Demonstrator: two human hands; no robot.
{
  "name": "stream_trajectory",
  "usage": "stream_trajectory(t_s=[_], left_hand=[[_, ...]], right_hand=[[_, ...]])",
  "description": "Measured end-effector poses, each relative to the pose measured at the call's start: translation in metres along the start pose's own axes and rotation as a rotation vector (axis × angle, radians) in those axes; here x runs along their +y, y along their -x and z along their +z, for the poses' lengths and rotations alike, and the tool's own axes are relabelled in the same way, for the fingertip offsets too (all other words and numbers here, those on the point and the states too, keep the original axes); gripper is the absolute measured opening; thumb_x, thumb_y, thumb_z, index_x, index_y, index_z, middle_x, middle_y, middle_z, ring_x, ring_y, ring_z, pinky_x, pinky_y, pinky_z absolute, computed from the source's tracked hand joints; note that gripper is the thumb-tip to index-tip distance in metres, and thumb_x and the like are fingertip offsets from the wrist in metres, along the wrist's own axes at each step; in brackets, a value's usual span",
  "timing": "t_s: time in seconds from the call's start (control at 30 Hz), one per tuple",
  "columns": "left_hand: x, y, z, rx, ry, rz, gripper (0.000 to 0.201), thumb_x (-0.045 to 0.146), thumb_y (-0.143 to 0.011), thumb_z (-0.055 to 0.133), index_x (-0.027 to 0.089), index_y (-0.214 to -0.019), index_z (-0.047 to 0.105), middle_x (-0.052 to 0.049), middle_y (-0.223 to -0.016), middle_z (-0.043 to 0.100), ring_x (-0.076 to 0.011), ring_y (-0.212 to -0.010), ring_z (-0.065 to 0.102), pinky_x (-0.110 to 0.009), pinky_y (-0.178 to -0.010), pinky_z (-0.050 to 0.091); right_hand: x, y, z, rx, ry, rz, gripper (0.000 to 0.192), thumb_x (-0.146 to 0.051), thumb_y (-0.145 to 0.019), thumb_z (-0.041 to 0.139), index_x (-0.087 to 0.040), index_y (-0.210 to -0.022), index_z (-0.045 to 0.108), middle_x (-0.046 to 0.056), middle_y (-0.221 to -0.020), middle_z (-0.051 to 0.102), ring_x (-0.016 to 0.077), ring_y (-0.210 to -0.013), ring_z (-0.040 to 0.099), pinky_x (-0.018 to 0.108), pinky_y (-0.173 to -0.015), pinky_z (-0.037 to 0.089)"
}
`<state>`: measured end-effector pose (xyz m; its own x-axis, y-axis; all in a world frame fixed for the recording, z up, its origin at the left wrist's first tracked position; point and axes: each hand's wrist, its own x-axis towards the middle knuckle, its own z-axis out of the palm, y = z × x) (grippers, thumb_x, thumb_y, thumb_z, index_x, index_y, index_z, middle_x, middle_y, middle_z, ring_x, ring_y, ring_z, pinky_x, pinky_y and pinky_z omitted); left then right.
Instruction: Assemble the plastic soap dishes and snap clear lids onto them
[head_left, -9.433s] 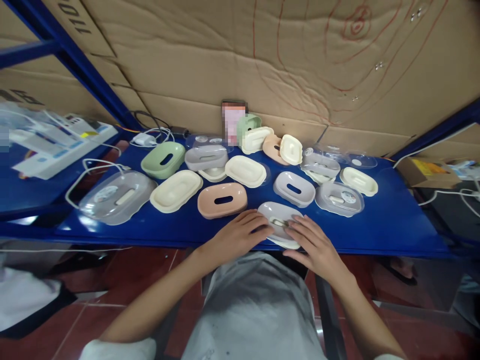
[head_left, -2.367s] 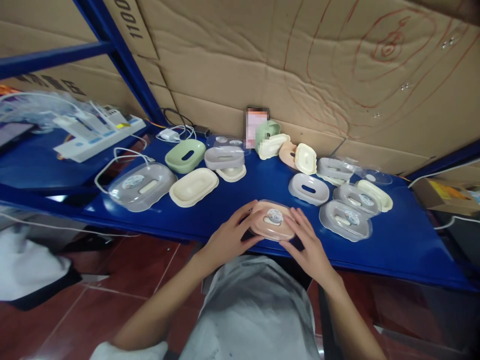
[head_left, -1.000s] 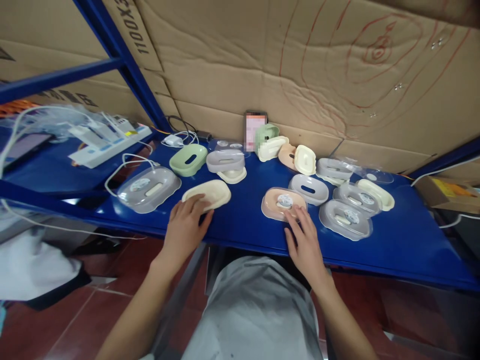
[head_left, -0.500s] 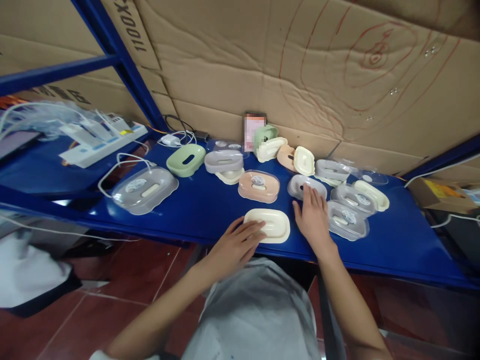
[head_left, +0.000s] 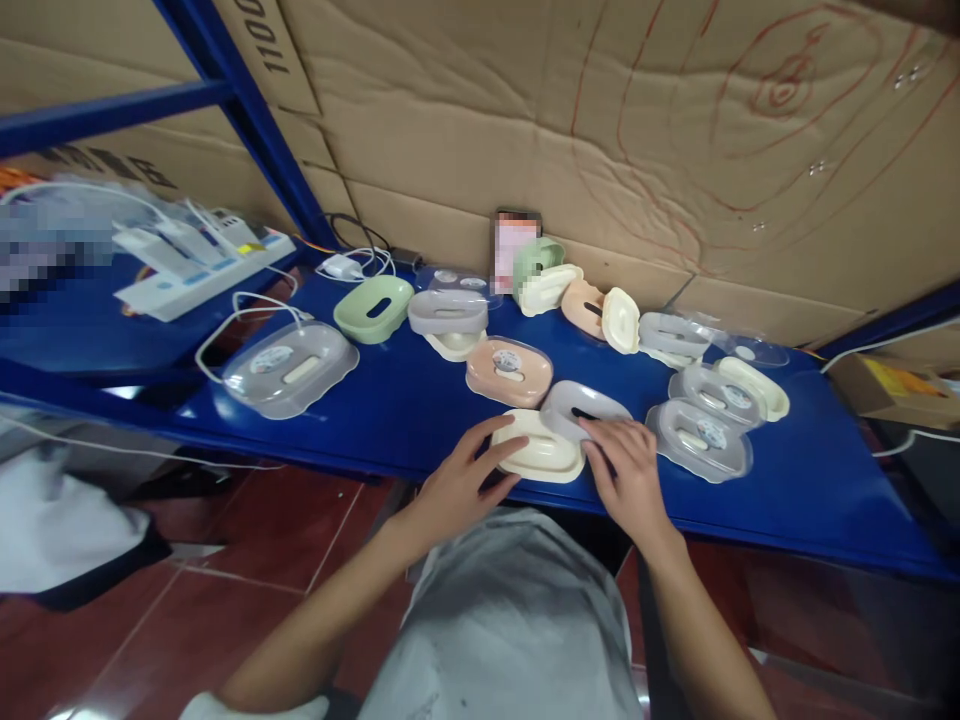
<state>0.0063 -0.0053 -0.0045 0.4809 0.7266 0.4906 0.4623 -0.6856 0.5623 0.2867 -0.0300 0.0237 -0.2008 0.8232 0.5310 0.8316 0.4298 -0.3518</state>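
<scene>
At the table's near edge lies a cream soap dish base, a shallow oval shell. My left hand grips its left end, with fingers over the top rim and the thumb at the near edge. A pale grey soap dish tray with a dark oval slot rests tilted against the base's far right rim. My right hand holds that tray by its right side, and the fingers hide part of it. Just behind sits a peach soap dish under a clear lid with a round sticker.
Lidded grey soap dishes sit to the right, and another lidded grey dish is at the left. A green tray and several loose parts line the back. A power strip with cables stands far left, near a blue post.
My right hand has drawn the grey tray toward me and left, against the cream base. My left hand has stayed at the cream base, its fingers shifting along the rim.
</scene>
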Motion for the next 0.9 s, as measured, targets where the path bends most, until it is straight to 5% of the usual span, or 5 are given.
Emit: stream_trajectory(t_s=[0.3, 0.47, 0.63, 0.77, 0.9], left_hand=[[-0.001, -0.002, -0.001, -0.017, 0.067, 0.010, 0.066, 0.024, -0.102, 0.071, 0.034, -0.161, 0.044, -0.014, -0.170, 0.038, -0.0310, -0.149, 0.055, -0.052, -0.118, 0.056], [-0.006, -0.002, 0.003, 0.004, -0.055, 0.117, 0.041, 0.023, -0.102, 0.071, 0.029, -0.142, 0.063, -0.012, -0.159, 0.054, -0.0306, -0.152, 0.051, -0.056, -0.122, 0.052], [-0.006, -0.002, 0.003, -0.015, -0.110, 0.196, 0.032, 0.025, -0.104, 0.069, 0.023, -0.136, 0.066, -0.011, -0.147, 0.067, -0.0304, -0.151, 0.053, -0.060, -0.126, 0.044], [-0.015, -0.019, -0.032, 0.050, -0.129, 0.182, 0.032, 0.023, -0.108, 0.060, 0.026, -0.139, 0.066, -0.012, -0.148, 0.067, -0.0261, -0.140, 0.062, -0.049, -0.120, 0.052], [-0.062, -0.075, -0.091, 0.172, -0.303, 0.008, 0.039, 0.031, -0.108, 0.055, 0.026, -0.146, 0.062, -0.011, -0.148, 0.067, -0.0278, -0.141, 0.060, -0.051, -0.124, 0.045]], right_hand=[[-0.027, 0.015, 0.005, -0.176, -0.073, -0.129, 0.049, -0.021, -0.109, 0.055, -0.039, -0.155, 0.057, 0.001, -0.138, 0.076, 0.0250, -0.125, 0.069, 0.056, -0.122, 0.037], [-0.032, 0.014, 0.010, -0.218, -0.068, -0.200, 0.048, -0.017, -0.109, 0.054, -0.035, -0.154, 0.057, 0.002, -0.141, 0.074, 0.0223, -0.129, 0.067, 0.054, -0.123, 0.038], [-0.030, 0.018, 0.013, -0.225, -0.031, -0.252, 0.052, -0.016, -0.109, 0.055, -0.033, -0.158, 0.053, 0.003, -0.142, 0.074, 0.0217, -0.133, 0.066, 0.053, -0.127, 0.038], [-0.026, 0.024, 0.015, -0.208, -0.016, -0.256, 0.058, -0.014, -0.108, 0.054, -0.029, -0.164, 0.045, 0.006, -0.151, 0.067, 0.0229, -0.143, 0.060, 0.054, -0.130, 0.037], [-0.023, 0.027, 0.017, -0.143, -0.021, -0.207, 0.061, -0.024, -0.107, 0.061, -0.027, -0.165, 0.043, 0.008, -0.162, 0.057, 0.0284, -0.157, 0.045, 0.059, -0.130, 0.037]])
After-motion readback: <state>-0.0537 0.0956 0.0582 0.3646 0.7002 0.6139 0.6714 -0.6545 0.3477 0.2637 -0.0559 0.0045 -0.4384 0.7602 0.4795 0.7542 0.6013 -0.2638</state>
